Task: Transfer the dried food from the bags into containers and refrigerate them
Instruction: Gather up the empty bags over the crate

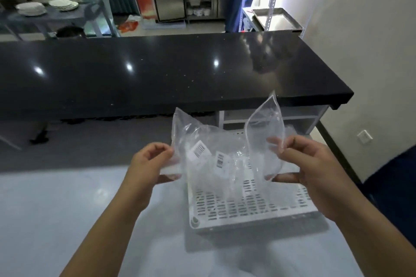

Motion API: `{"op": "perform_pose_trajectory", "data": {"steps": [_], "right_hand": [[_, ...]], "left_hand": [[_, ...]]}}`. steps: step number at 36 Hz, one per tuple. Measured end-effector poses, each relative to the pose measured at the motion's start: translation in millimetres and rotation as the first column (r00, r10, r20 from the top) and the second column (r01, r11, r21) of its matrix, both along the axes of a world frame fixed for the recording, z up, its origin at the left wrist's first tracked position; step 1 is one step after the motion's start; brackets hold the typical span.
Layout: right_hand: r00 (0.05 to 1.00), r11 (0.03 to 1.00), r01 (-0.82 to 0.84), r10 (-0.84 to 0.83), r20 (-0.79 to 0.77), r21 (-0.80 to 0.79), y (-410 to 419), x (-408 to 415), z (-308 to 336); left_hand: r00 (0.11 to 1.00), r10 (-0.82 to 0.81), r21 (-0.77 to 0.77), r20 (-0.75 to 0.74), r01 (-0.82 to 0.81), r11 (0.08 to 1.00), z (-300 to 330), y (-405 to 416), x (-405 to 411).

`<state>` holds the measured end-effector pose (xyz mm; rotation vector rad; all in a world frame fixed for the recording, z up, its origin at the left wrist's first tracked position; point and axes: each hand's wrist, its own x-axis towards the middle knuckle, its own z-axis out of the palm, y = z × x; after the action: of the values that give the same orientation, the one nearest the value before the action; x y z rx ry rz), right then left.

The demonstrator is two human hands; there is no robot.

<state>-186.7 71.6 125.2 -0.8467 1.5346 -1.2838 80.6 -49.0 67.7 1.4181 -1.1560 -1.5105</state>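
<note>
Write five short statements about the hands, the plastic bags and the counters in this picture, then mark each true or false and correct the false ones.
1. Both hands hold clear plastic bags. True.
2. The left hand is resting flat on the black counter. False: it grips the bags' left side, in the air.
3. A white slotted tray lies below the bags. True.
4. The bags are full of dried food. False: they look empty, with only barcode labels showing.
5. The right hand pinches a bag's edge. True.
</note>
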Motion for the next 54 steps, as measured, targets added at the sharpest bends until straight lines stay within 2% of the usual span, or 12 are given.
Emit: {"op": "perform_pose_trajectory", "data": {"steps": [6,10,16,19,25,29,32,34,40,48,51,54], "right_hand": [[0.953,0.97,-0.239,0.243,-0.179,0.047,-33,59,-7],[0.813,0.89,-0.424,0.457,-0.361,0.17,-49,112,-35],[0.712,0.797,-0.53,0.604,-0.359,0.29,-49,161,-88],[0.747,0.815,-0.52,0.579,-0.326,0.255,-51,165,-97],[0.808,0.843,-0.49,0.535,-0.249,0.221,-56,150,-109],[0.875,0.953,-0.27,0.303,-0.377,0.137,-69,110,-106],[0.864,0.969,-0.073,0.179,-0.471,0.235,-80,67,-107],[0.852,0.927,-0.013,0.206,-0.481,0.375,-85,42,-113],[0.952,0.855,-0.054,0.2,-0.231,0.516,-79,22,-137],[0.908,0.847,-0.078,0.278,-0.314,0.526,-69,31,-154],[0.83,0.829,-0.092,0.37,-0.417,0.551,-68,32,-154],[0.66,0.815,-0.1,0.483,-0.575,0.57,-69,34,-143]], "left_hand": [[0.957,0.172,0.237,-0.234,-0.116,0.965,-29,56,19],[0.95,0.208,0.329,-0.232,-0.125,0.936,-47,77,35],[0.914,0.271,0.422,-0.301,-0.127,0.898,-57,80,65],[0.937,0.216,0.371,-0.276,-0.103,0.923,-58,78,73],[0.995,0.096,0.291,-0.022,-0.086,0.953,-60,70,64],[0.992,0.12,0.265,0.028,-0.123,0.957,-68,63,64],[0.991,0.129,0.242,0.045,-0.137,0.961,-72,60,64],[0.99,0.135,0.231,0.045,-0.142,0.963,-68,61,62],[0.992,0.084,0.143,0.093,-0.097,0.985,-46,61,46],[0.964,0.039,0.056,0.262,-0.055,0.997,-55,53,43],[0.97,0.079,0.09,0.232,-0.103,0.991,-62,46,54],[0.974,0.061,0.022,0.216,-0.068,0.997,-55,42,65]]}}
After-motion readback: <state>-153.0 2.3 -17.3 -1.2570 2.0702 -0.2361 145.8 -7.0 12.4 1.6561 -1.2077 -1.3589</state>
